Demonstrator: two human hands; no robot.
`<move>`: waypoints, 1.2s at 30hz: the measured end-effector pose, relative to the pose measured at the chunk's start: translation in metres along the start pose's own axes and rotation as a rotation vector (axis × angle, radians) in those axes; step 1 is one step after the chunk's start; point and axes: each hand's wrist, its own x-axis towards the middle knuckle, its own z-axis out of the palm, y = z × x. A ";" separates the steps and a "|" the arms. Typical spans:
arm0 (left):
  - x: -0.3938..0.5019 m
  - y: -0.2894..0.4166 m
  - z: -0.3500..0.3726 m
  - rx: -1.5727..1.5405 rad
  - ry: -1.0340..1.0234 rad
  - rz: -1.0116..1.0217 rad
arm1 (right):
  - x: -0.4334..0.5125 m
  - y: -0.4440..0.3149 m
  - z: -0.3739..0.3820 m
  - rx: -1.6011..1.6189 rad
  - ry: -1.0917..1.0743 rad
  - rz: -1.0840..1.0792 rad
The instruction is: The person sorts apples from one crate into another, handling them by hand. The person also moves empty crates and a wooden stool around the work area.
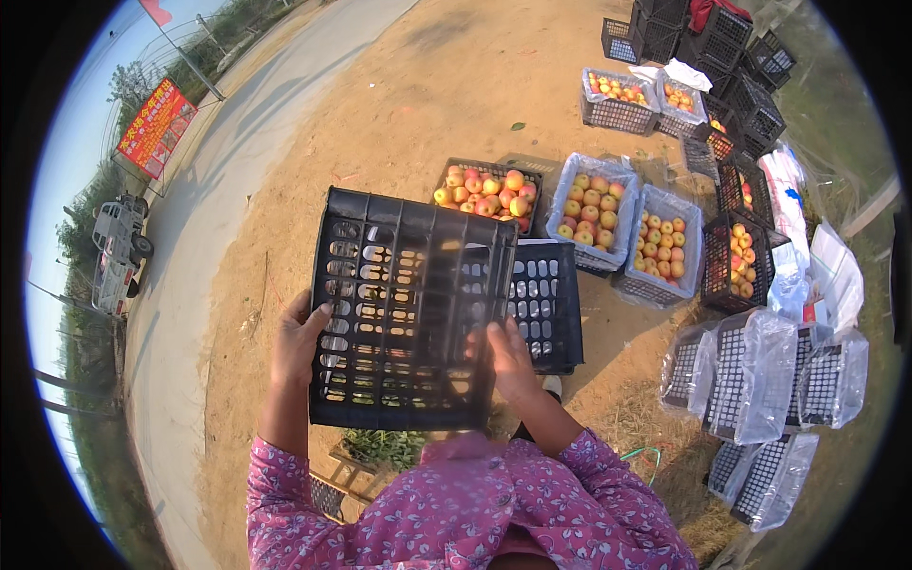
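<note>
A black plastic slatted crate is held up in front of my chest, its open-work face full of oval holes. My left hand grips its left edge, thumb on the near face. At the opposite edge, my right hand holds on, fingers partly seen through the slots. Behind it, lower down, is another black crate, partly covered by the raised one. Just beyond stands a crate of red-yellow apples, with two plastic-lined crates of apples to its right.
Several crates in clear plastic bags lie at the right. More apple crates and a stack of black crates stand farther off. Green plants sit close by my body. A concrete road, truck and red banner are at left.
</note>
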 end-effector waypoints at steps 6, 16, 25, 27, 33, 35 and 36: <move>0.045 0.043 0.117 0.278 -0.206 -0.080 | 0.066 -0.062 -0.087 0.031 0.178 0.160; 0.075 0.050 0.226 0.676 -0.142 -0.057 | 0.134 -0.089 -0.201 -0.222 0.318 0.247; 0.061 0.050 0.237 0.410 0.064 -0.141 | 0.197 -0.108 -0.261 -0.438 0.065 0.163; 0.063 0.042 0.242 0.401 0.125 -0.181 | 0.247 -0.091 -0.287 -0.715 0.239 -0.038; 0.072 0.041 0.247 0.257 0.315 -0.135 | 0.358 -0.019 -0.344 -1.013 0.083 0.121; 0.069 0.046 0.247 0.251 0.330 -0.104 | 0.381 0.000 -0.343 -1.009 0.050 0.235; 0.069 0.049 0.245 0.256 0.359 -0.123 | 0.380 0.007 -0.339 -1.008 -0.071 0.208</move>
